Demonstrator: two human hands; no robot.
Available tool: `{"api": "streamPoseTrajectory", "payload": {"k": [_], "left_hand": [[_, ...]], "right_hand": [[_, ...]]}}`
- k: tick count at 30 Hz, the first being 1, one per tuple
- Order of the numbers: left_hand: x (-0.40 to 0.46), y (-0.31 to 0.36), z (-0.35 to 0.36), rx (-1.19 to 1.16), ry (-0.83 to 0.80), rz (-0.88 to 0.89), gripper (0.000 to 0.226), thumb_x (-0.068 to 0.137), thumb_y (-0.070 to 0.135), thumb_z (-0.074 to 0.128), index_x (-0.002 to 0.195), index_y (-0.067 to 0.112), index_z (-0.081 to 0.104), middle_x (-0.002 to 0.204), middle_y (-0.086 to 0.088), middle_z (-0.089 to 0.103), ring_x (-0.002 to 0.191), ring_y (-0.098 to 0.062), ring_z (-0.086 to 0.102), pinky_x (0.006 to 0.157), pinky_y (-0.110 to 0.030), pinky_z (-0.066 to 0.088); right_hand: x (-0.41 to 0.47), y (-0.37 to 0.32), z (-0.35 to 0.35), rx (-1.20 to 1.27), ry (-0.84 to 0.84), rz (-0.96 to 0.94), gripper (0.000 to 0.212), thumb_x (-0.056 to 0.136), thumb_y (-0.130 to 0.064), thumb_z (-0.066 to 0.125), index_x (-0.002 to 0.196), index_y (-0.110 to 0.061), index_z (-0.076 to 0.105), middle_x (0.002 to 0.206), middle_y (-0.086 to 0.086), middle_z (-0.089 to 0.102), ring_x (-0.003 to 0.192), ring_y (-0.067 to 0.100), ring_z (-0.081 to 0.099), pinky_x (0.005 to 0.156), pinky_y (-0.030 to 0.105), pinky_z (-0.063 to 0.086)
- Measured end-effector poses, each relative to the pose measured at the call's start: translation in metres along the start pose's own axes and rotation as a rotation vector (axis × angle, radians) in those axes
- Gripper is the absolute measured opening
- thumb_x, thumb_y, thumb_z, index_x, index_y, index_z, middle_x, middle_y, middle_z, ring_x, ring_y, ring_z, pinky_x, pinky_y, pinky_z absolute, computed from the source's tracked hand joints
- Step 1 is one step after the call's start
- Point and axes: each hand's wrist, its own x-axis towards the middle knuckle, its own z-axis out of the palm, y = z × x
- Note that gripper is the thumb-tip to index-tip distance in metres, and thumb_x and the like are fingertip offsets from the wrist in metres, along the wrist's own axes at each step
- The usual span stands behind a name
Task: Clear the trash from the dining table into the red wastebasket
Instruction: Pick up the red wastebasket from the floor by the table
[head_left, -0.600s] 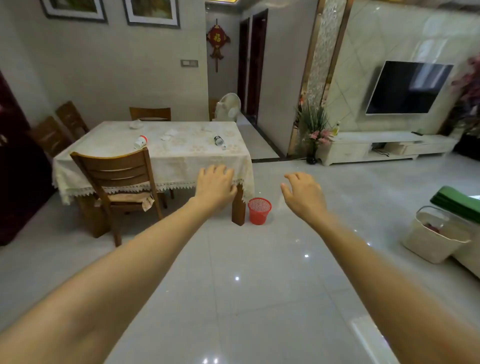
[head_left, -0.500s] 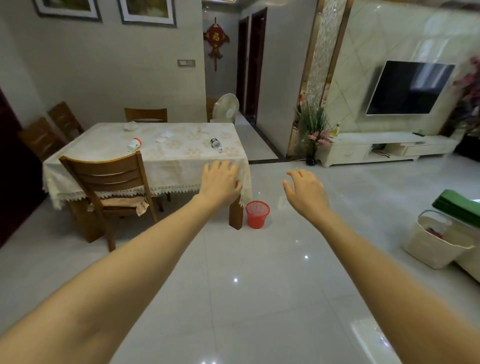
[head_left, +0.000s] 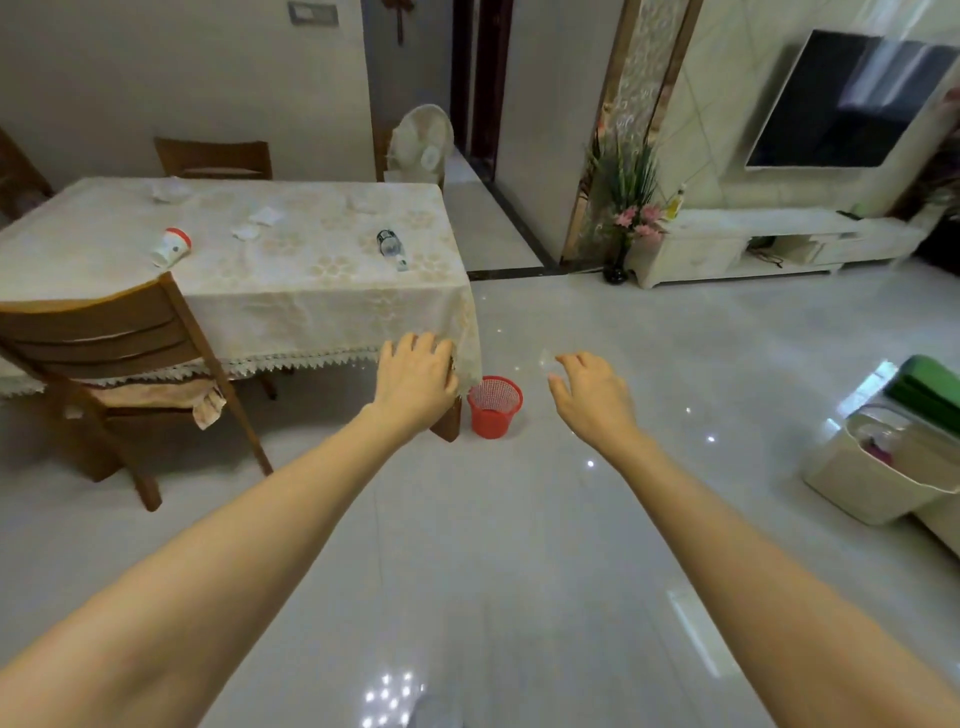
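Note:
The dining table (head_left: 291, 306) wears a cream lace cloth. On it lie a tipped white cup with a red rim (head_left: 171, 248), a plastic bottle on its side (head_left: 390, 248), crumpled tissues (head_left: 258, 222) and a paper scrap at the far edge (head_left: 169, 191). The red mesh wastebasket (head_left: 494, 406) stands on the floor beside the table's near right leg. My left hand (head_left: 415, 376) hovers in front of the table's corner, fingers apart, holding nothing. My right hand (head_left: 592, 395) is stretched out to the right of the basket, also holding nothing.
A wooden chair (head_left: 119, 358) is tucked in at the table's near side, another (head_left: 213, 158) at the far side. A white fan (head_left: 421, 145) stands behind the table. A white basket (head_left: 878, 467) sits at the right; a TV stand (head_left: 753, 244) and plant (head_left: 623, 208) line the far wall.
The view has come closer to the table and tilted down. Both hands stay outstretched and have sunk lower in view, toward the table's corner and the basket.

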Motion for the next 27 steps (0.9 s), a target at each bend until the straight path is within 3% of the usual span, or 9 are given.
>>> {"api": "streamPoseTrajectory", "payload": {"k": [5,14,23,27], "left_hand": [[0.082,-0.015,0.045,0.014,-0.063,0.02,0.046,0.096,0.032,0.043,0.137,0.011,0.047,0.14,-0.011,0.051,0.128,-0.031,0.045,0.106,-0.045,0.033],[0.201,0.003,0.163,-0.037,-0.215,0.018,0.047,0.093,0.029,0.048,0.138,0.013,0.047,0.138,-0.009,0.053,0.127,-0.031,0.045,0.105,-0.047,0.033],[0.352,0.082,0.24,-0.067,-0.272,0.015,0.042,0.079,0.021,0.063,0.118,0.005,0.062,0.12,-0.017,0.064,0.11,-0.038,0.058,0.094,-0.05,0.043],[0.396,0.106,0.274,-0.107,-0.364,-0.034,0.046,0.083,0.02,0.06,0.126,0.004,0.058,0.129,-0.018,0.06,0.121,-0.039,0.052,0.1,-0.053,0.039]], "right_hand": [[0.081,0.024,0.03,0.031,0.043,0.068,0.037,0.093,-0.023,0.049,0.126,-0.007,0.055,0.127,0.016,0.058,0.119,0.035,0.051,0.097,0.045,0.042],[0.169,0.109,0.125,0.02,-0.079,0.128,0.036,0.09,-0.022,0.055,0.123,-0.006,0.058,0.127,0.019,0.058,0.119,0.037,0.052,0.095,0.046,0.042],[0.305,0.235,0.174,0.01,-0.144,0.124,0.035,0.087,-0.02,0.062,0.119,-0.004,0.061,0.122,0.022,0.062,0.116,0.041,0.056,0.091,0.05,0.046],[0.349,0.278,0.189,0.002,-0.236,0.149,0.037,0.091,-0.022,0.055,0.125,-0.006,0.057,0.129,0.02,0.058,0.123,0.039,0.05,0.097,0.049,0.041]]}}
